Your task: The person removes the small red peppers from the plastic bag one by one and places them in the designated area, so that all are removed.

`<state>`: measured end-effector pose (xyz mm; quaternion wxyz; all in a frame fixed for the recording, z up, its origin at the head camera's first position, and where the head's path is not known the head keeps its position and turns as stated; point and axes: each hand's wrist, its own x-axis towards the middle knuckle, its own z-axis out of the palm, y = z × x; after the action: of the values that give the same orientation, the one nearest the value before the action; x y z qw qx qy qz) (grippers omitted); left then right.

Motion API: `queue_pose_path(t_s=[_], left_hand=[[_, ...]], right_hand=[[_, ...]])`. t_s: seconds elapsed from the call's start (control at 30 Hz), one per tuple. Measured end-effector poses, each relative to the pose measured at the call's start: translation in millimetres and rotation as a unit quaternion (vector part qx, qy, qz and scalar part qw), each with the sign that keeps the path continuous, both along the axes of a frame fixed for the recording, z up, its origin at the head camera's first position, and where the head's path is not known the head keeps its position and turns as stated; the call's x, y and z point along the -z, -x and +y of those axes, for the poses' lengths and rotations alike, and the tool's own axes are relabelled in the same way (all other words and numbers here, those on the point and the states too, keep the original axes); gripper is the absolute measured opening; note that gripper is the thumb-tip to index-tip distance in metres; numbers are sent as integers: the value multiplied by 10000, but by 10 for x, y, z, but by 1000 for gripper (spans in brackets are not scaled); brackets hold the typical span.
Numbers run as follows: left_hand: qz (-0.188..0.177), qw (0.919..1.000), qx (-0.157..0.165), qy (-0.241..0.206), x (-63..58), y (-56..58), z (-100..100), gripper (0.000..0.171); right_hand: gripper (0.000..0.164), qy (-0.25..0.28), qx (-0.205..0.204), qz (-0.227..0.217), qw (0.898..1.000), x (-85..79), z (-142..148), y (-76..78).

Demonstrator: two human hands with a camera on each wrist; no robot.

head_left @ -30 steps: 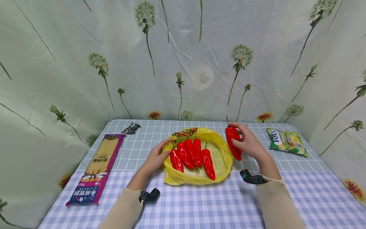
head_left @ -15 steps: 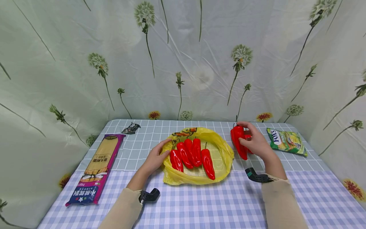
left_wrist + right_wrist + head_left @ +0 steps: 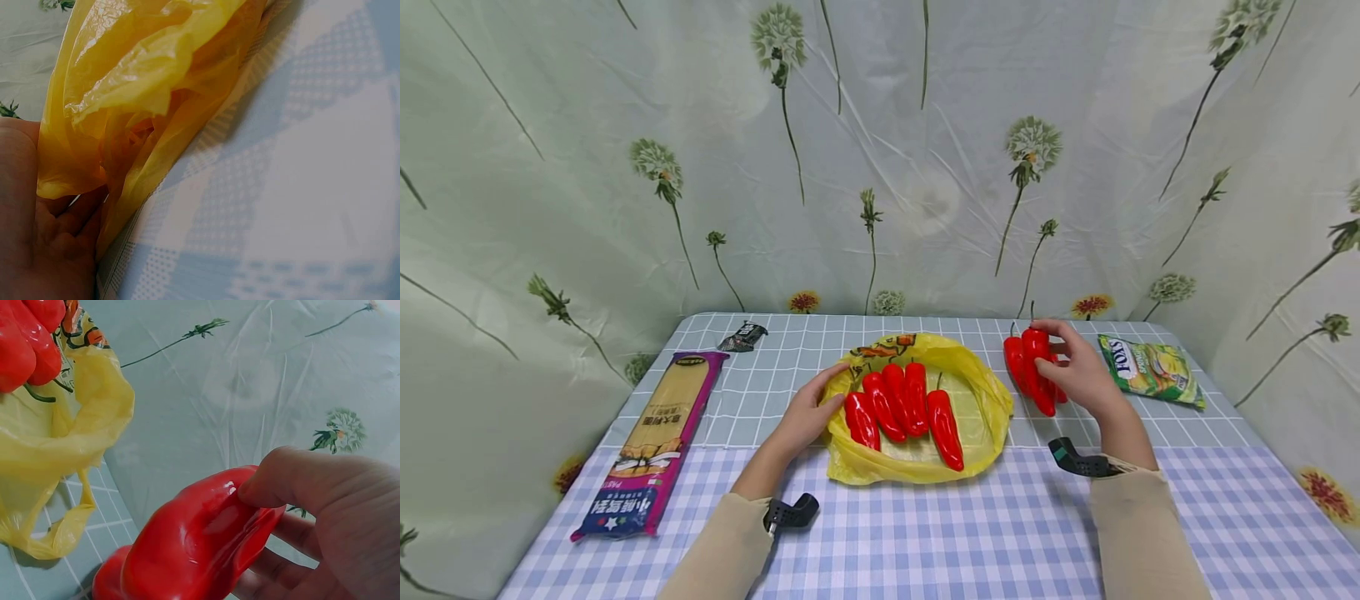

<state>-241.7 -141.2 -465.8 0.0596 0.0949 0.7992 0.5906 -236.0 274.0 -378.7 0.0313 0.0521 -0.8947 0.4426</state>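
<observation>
My left hand [image 3: 805, 410] grips the left rim of a yellow plastic bag [image 3: 917, 475] that lies opened out on the table. In the left wrist view, the bag's crumpled edge [image 3: 125, 75] runs between thumb and fingers. Several glossy red chili peppers [image 3: 945, 429] with dark stems lie inside it. To the right of the bag, my right hand [image 3: 1078, 371] pinches another red pepper [image 3: 1037, 375] between thumb and fingers, its stem pointing away. Close on its left lies a further red pepper [image 3: 1013, 360], and more red shows behind, partly hidden by the held one.
A long pasta packet [image 3: 655, 442] lies at the left, with a small black wrapper [image 3: 744, 337] behind it. At the right back is a green FOX'S candy bag [image 3: 1152, 371]. A dandelion-print curtain [image 3: 925, 167] closes off the back and sides of the table.
My right hand has moved right, away from the bag's rim, with the pepper, which now overlaps the other peppers there. The left hand and the bag have stayed put.
</observation>
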Motion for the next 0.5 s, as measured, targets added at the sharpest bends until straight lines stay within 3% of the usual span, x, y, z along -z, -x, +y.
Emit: queue_pose_path(t_s=[0.5], left_hand=[[-6,10000,-5,62,9,2,-1,53]], right_hand=[[69,-237,103,-20,9997,43,75,13]])
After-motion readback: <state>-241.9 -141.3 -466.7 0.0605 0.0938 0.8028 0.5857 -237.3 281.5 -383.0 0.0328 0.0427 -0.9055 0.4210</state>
